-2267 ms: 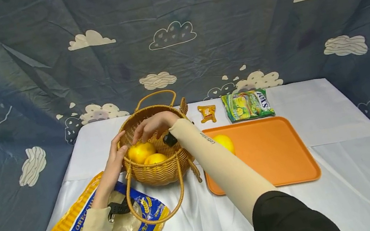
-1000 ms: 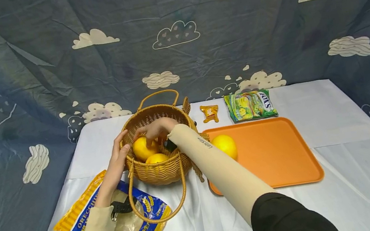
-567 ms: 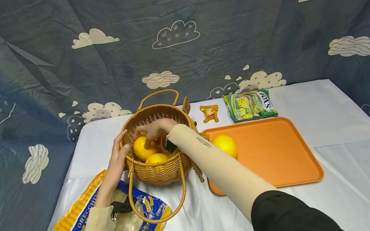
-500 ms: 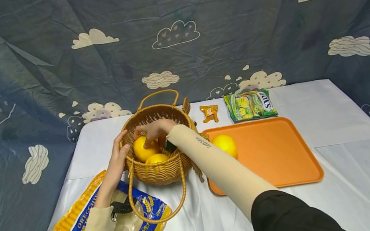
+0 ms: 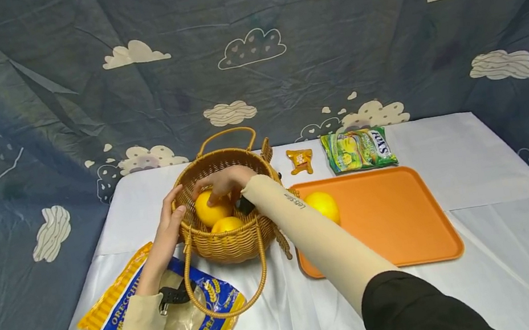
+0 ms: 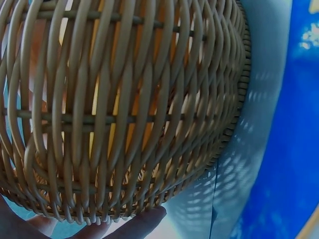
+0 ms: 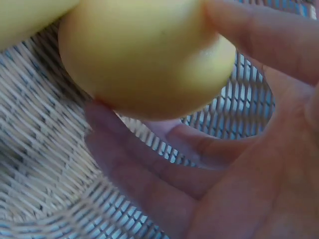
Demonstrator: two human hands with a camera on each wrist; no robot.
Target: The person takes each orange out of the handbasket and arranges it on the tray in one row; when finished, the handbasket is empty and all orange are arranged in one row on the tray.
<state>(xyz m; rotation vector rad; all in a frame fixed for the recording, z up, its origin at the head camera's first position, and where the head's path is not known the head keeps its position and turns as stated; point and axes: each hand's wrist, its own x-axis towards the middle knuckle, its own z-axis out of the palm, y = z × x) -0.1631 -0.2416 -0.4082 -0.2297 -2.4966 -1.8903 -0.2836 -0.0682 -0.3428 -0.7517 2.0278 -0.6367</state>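
In the head view a wicker basket with loop handles stands left of the middle of the table. My right hand reaches into it and holds a round yellow fruit; the right wrist view shows thumb and fingers around this yellow fruit. A second yellow fruit lies beside it in the basket. My left hand grips the basket's left rim, and its fingers show along the edge in the left wrist view. What lies deeper in the basket is partly hidden.
An orange tray stands right, with another yellow fruit on it, partly behind the right sleeve. Behind are a small orange-wrapped snack and a green candy bag. A blue-yellow pasta bag lies under the left forearm.
The right hand first reached down onto the fruit in the basket. Now hand and fruit have shifted slightly up and right. The left hand keeps its place on the rim.
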